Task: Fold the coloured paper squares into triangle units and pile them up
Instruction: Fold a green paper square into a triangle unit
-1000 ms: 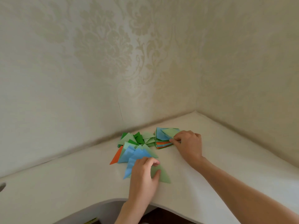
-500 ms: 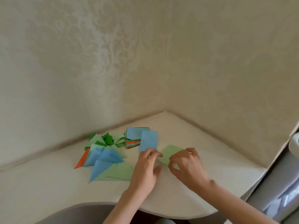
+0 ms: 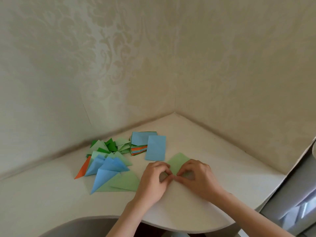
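Note:
A light green paper square [image 3: 177, 161] lies on the white table in front of me, one corner pointing away. My left hand [image 3: 154, 178] and my right hand [image 3: 196, 177] meet over its near part, fingertips curled and pinching the paper; that near part is hidden under them. A pile of folded triangles [image 3: 109, 165] in blue, green and orange spreads out to the left. Behind it stands a stack of unfolded squares [image 3: 139, 142] with a blue one on top. A loose blue sheet [image 3: 156, 147] leans off that stack's right side.
The white table [image 3: 222, 159] fits into a room corner, with patterned walls behind and to the right. Its curved front edge [image 3: 171, 224] runs below my forearms. A grey surface [image 3: 290, 194] drops away past the right edge.
My right hand brought a light green sheet from the stack to the table in front of me. My left hand left the triangle pile, and both hands closed in on the sheet.

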A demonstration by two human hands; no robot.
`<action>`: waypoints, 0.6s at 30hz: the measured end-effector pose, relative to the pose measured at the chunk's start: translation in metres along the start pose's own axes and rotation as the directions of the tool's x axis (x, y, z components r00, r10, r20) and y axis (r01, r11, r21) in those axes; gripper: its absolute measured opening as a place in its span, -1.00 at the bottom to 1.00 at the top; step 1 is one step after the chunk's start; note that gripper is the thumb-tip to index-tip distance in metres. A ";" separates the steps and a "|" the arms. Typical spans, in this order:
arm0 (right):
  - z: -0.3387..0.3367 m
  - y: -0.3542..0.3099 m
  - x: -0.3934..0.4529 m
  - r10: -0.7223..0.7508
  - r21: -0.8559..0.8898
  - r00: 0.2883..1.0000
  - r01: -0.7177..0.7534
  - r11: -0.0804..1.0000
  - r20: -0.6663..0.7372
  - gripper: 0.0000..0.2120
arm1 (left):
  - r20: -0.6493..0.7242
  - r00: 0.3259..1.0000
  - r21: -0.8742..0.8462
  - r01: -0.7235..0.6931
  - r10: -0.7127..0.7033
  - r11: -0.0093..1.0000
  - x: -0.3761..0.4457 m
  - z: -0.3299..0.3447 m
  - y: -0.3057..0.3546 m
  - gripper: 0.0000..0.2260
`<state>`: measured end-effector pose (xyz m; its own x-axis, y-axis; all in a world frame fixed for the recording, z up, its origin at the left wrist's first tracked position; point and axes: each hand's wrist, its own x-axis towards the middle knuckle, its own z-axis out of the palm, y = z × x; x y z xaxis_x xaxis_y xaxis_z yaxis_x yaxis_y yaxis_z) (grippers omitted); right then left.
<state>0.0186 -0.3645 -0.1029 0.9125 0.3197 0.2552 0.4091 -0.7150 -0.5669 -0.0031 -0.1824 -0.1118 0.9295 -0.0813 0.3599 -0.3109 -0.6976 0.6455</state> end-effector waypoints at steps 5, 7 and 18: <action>-0.005 -0.006 0.007 0.120 0.089 0.991 -0.125 0.988 0.062 -0.80 | 0.024 0.998 -0.029 0.053 -0.052 0.998 0.003 0.003 0.001 -0.88; -0.007 -0.009 0.012 0.154 0.068 0.981 -0.163 0.984 0.119 -0.77 | 0.031 0.998 -0.040 0.062 -0.061 0.997 0.004 0.003 0.001 -0.80; -0.025 0.006 0.021 0.107 0.113 0.929 -0.156 0.981 0.353 -0.74 | 0.097 0.992 -0.112 0.086 -0.076 0.990 0.006 -0.007 -0.005 -0.87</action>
<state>0.0403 -0.3773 -0.0811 0.8924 0.4400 -0.1000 0.2593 -0.6815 -0.6844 0.0021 -0.1742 -0.1080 0.9652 -0.0967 0.2431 -0.2497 -0.6183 0.7453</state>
